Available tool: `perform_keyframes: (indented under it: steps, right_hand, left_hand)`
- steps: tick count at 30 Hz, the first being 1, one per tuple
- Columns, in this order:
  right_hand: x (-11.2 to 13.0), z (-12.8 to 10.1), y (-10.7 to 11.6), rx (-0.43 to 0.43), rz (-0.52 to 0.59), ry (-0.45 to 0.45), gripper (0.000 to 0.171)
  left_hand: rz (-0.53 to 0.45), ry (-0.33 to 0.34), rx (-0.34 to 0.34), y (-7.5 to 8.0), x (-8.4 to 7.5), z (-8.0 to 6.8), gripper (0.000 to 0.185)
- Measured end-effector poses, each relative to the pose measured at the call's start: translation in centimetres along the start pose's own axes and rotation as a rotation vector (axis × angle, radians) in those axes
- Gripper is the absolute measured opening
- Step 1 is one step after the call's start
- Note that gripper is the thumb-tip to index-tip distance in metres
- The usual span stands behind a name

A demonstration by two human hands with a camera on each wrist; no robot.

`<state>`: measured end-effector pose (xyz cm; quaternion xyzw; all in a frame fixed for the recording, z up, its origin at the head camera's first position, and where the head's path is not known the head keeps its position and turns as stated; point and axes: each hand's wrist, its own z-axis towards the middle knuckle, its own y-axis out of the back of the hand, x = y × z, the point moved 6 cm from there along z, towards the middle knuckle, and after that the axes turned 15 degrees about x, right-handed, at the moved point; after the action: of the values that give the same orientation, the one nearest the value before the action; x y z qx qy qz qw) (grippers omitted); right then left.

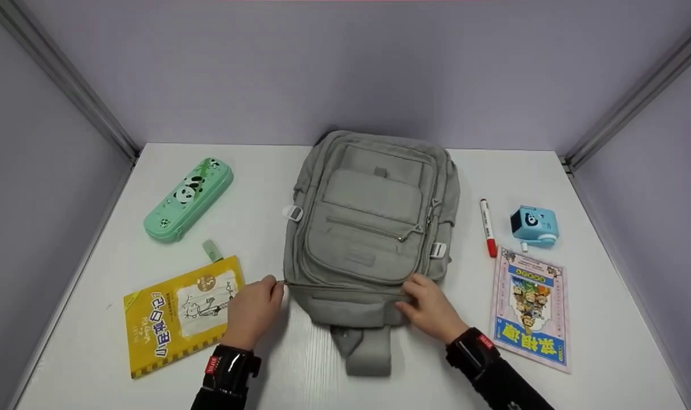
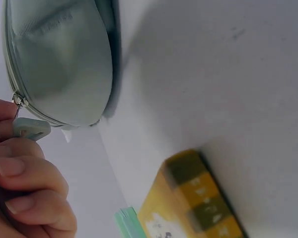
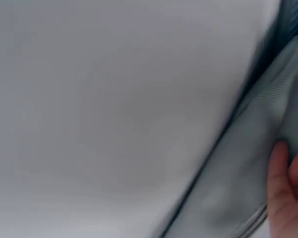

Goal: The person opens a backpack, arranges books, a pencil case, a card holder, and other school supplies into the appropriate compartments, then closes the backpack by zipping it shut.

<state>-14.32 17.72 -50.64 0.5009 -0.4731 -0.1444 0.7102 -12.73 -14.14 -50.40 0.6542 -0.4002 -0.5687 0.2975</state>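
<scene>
A grey backpack (image 1: 374, 196) lies front side up on the white table, its top toward the back wall. At its lower left corner my left hand (image 1: 254, 313) pinches a pale zipper pull (image 2: 36, 129) between thumb and curled fingers. The metal zipper slider (image 2: 20, 99) shows just above it in the left wrist view. Across the bag, my right hand (image 1: 432, 307) grips the fabric beside the zipper seam at the lower right corner. A wide grey strap (image 1: 369, 356) hangs out from under the near end.
Left of the bag lie a green panda pencil case (image 1: 189, 200), a small pale green item (image 1: 212, 250) and a yellow book (image 1: 180, 316). On the right are a red-capped marker (image 1: 486, 225), a blue pencil sharpener (image 1: 534, 226) and a pink-bordered book (image 1: 532, 307). Walls enclose the back and sides.
</scene>
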Motion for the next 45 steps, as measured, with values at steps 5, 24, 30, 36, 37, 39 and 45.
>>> perform_keyframes:
  steps: [5,24,30,36,37,39,45]
  right_hand:
    - [-4.1,0.1,2.5,-0.04,0.013,-0.124,0.022]
    - [6.3,2.0,1.1,0.222,-0.028,-0.145,0.036]
    - [6.1,2.0,0.2,0.201,-0.022,-0.182,0.003]
    - [6.0,1.6,0.2,0.182,0.012,-0.126,0.013]
    - [6.0,1.6,0.2,0.18,0.018,-0.121,0.014]
    - [6.1,1.5,0.2,0.172,0.025,-0.108,0.014]
    - [6.3,1.3,0.2,0.15,0.065,-0.074,0.014]
  left_hand:
    - [0.013,-0.015,0.024,-0.9,-1.0,0.4,0.034]
    - [0.048,-0.07,0.039,-1.6,-2.6,0.9,0.028]
    - [0.211,-0.164,-0.039,-1.0,-3.0,1.3,0.026]
    - [0.303,-0.143,-0.077,0.2,-1.7,3.7,0.024]
    - [0.315,-0.136,-0.081,0.3,-1.5,4.2,0.023]
    - [0.334,-0.117,-0.093,0.7,-1.1,5.3,0.022]
    - [0.332,-0.075,-0.126,1.5,0.1,8.4,0.02]
